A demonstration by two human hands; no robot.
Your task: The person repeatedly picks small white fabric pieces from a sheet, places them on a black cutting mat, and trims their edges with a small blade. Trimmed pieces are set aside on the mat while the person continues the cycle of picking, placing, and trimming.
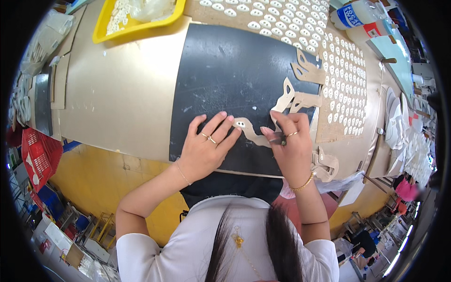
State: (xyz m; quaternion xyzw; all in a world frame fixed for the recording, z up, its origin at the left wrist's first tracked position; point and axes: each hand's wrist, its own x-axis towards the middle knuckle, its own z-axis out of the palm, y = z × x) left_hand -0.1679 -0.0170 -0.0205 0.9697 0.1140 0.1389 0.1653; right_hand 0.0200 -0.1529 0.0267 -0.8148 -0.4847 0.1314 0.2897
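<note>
A wavy beige cut-out strip (256, 135) lies on the black mat (221, 70) in front of me, bearing a small white oval patch with holes (241, 124) near its left end. My left hand (206, 141) has its fingers stretched and apart, with the fingertips resting at that end of the strip. At the other end, my right hand (292, 145) is closed in a pinch around a small dark tool (278, 140), whose exact kind I cannot make out. Beside its fingertips, a beige part with an opening (284, 96) reaches up across the mat.
More beige cut-outs (307, 70) lie along the mat's right edge, and others (325, 164) near the table's front edge. Rows of white oval patches (345, 80) cover boards behind and to the right. A yellow tray (101, 28) stands far left, bottles (359, 19) far right.
</note>
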